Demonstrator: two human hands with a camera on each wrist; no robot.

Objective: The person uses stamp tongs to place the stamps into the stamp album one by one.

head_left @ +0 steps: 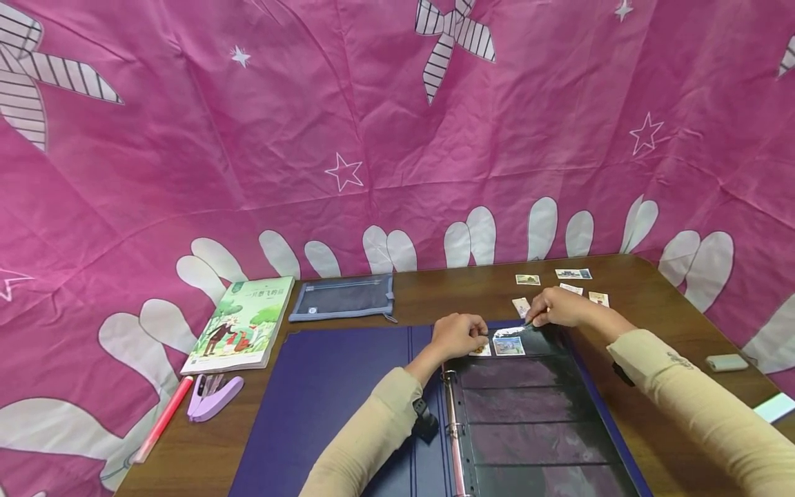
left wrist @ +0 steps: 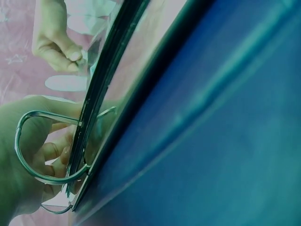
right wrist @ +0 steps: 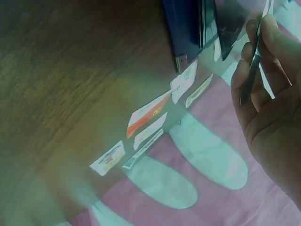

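- Behind the bench hangs a curtain.
- On the bench, an open binder, its page on the right side.
- Left of the binder, a book; a pen in front of that.
- Right of the book, behind the binder, a pouch.
- Two stamps in the page's top row, between the left hand and right hand.
- Tweezers in the right hand.
- Loose stamps behind the binder's right half.
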